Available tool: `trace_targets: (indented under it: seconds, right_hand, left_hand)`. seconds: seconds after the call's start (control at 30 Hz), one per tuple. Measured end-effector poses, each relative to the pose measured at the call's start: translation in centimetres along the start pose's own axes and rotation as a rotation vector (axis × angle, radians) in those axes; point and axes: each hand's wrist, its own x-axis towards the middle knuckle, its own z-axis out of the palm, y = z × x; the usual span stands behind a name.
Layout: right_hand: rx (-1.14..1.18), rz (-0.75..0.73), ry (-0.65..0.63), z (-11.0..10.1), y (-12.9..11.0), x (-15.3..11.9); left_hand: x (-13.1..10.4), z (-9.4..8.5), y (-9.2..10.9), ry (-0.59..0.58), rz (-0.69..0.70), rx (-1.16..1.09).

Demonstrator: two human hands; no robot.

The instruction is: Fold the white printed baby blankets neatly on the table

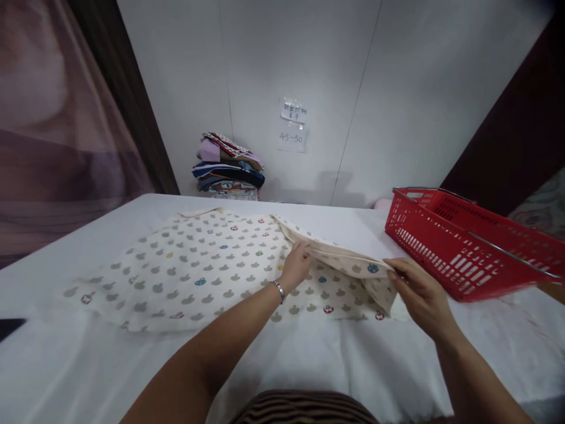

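Both left hand (295, 270) and right hand (421, 297) pinch the patterned cloth (212, 259), spread mostly left of them.

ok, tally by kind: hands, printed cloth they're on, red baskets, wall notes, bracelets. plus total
Left hand and right hand: 2
Printed cloth: 1, apparently one folded piece
Red basket: 1
Upper note and lower note: 2
Bracelet: 1
Total: 7

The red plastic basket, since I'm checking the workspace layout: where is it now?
In the head view, the red plastic basket stands at the right on the white-covered table, just beyond the right hand that pinches the printed cloth.
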Motion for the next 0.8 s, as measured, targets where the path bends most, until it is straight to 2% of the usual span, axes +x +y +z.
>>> trace_targets:
  seconds: [0.07, 0.17, 0.27, 0.37, 0.5, 0.67, 0.8]
  right_hand:
    - [-0.006, 0.026, 0.032, -1.2, 0.2, 0.2]
    - [-0.024, 0.042, 0.088, -3.0, 0.7, 0.1]
    - [-0.068, 0.049, 0.187, -4.7, 1.6, -0.3]
    - [-0.114, 0.092, 0.278, -5.8, 2.7, -1.0]
    - [-0.138, 0.203, 0.335, -6.1, 3.7, -1.9]
    - [-0.151, 0.274, 0.378, -5.9, 3.8, -2.6]
    - [-0.150, 0.293, 0.362, -6.1, 3.8, -3.0]
  left_hand:
    - [1.4, -0.4, -1.5, -0.028, 0.098, 0.157]
    - [2.6, -1.2, -3.3, -0.105, 0.137, 0.327]
    - [2.9, -2.6, -4.3, -0.128, 0.114, 0.492]
    - [2.4, -4.4, -4.8, -0.131, 0.198, 0.612]
    - [1.4, -6.3, -5.0, -0.071, 0.349, 0.646]
    - [1.7, -7.6, -4.6, 0.010, 0.380, 0.604]
    - [3.3, -8.3, -4.2, -0.160, 0.411, 0.523]
